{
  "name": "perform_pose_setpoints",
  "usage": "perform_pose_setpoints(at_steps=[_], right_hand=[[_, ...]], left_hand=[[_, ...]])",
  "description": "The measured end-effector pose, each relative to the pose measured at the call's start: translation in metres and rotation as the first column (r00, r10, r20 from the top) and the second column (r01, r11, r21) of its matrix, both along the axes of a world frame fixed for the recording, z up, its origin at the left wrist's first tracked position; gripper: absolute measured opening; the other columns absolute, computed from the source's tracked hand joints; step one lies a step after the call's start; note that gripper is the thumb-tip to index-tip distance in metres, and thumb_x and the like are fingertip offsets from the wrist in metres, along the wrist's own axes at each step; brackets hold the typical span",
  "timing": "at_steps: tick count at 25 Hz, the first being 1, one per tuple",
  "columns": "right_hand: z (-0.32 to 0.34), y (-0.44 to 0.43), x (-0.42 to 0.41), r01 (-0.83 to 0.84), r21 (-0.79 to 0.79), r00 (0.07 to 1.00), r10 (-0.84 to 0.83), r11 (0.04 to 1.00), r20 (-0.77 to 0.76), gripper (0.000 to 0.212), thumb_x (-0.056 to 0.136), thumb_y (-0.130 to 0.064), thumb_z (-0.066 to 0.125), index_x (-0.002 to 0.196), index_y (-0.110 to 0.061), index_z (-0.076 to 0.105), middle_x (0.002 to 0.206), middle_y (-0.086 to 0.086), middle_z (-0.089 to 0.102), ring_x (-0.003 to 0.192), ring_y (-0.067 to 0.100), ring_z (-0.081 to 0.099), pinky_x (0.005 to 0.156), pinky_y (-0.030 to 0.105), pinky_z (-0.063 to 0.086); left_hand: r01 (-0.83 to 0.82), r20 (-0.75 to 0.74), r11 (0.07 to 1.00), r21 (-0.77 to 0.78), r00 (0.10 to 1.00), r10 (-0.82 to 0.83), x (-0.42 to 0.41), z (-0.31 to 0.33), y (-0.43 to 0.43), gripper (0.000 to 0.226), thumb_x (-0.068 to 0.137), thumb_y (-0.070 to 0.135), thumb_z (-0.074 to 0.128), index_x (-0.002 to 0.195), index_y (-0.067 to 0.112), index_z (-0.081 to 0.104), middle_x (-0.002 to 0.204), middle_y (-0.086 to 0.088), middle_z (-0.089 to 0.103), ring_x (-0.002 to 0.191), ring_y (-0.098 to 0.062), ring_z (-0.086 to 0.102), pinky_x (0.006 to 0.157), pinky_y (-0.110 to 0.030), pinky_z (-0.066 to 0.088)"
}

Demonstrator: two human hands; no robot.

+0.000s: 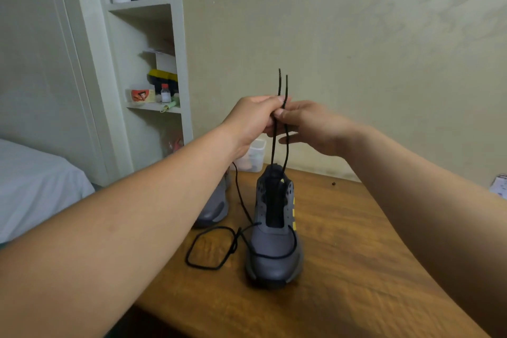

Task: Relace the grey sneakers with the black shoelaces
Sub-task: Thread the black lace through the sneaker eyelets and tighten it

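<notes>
Table (pixel 356 269): sneaker (pixel 274 244) inside edges; left hand (pixel 252 121), right hand (pixel 312 126) pinch shoelace (pixel 273 145).

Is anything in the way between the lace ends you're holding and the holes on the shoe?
Nothing visible. The left hand and right hand pinch the black shoelace ends above the grey sneaker; only open air lies between them and its eyelets.

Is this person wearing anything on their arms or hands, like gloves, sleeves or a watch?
No. The left hand and right hand are bare, without gloves. The left forearm and right forearm are uncovered to the picture's edge; no sleeve shows. There is no watch or bracelet at either wrist, and no ring on the visible fingers.
</notes>
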State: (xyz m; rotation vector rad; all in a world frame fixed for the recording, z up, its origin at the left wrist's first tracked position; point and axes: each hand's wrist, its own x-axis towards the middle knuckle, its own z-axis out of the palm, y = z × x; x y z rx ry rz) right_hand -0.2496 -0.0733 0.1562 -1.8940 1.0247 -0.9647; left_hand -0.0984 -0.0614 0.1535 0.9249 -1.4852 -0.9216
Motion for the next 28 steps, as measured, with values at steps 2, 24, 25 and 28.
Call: perform_pose_setpoints(at_steps=[2,24,25,28], right_hand=[[-0.004,-0.001,0.005,0.044,-0.055,0.999,-0.045,0.998,-0.023,0.027,0.112,-0.022,0.046,0.1,-0.013,0.068,0.097,0.0,0.071,0.093,0.013,0.064,0.088,0.036,0.048],[0.004,-0.014,0.003,0.203,-0.052,0.973,-0.196,0.978,0.121,0.036,0.11,-0.036,0.044,0.114,-0.015,0.073,0.073,0.0,0.052,0.066,0.016,0.048,0.061,0.03,0.042],[-0.012,-0.013,-0.004,0.216,0.007,0.967,-0.215,0.976,0.139,0.031,0.108,-0.029,0.045,0.11,-0.013,0.072,0.073,0.001,0.053,0.067,0.018,0.047,0.06,0.031,0.041],[-0.076,-0.005,-0.018,-0.019,0.113,0.989,0.035,0.993,-0.143,0.017,0.104,-0.012,0.055,0.108,-0.012,0.072,0.082,0.002,0.059,0.072,0.016,0.051,0.06,0.026,0.043]], left_hand=[[-0.038,0.07,0.999,0.011,0.997,0.037,0.001,-0.014,0.0,0.027,0.108,0.031,0.046,0.101,0.019,0.07,0.092,-0.003,0.065,0.081,-0.013,0.059,0.085,-0.029,0.05],[0.047,0.499,0.999,-0.007,0.866,-0.037,0.015,-0.049,-0.006,0.04,0.113,0.042,0.041,0.109,0.021,0.075,0.078,-0.003,0.048,0.066,-0.013,0.047,0.066,-0.031,0.041],[0.042,0.484,0.999,0.002,0.874,-0.037,0.017,-0.048,-0.008,0.04,0.113,0.039,0.043,0.106,0.019,0.076,0.076,-0.001,0.05,0.065,-0.014,0.047,0.067,-0.032,0.042],[0.029,0.455,1.0,0.003,0.89,-0.027,0.02,-0.054,-0.014,0.039,0.113,0.034,0.045,0.1,0.014,0.075,0.075,0.004,0.055,0.067,-0.013,0.052,0.071,-0.033,0.046]])
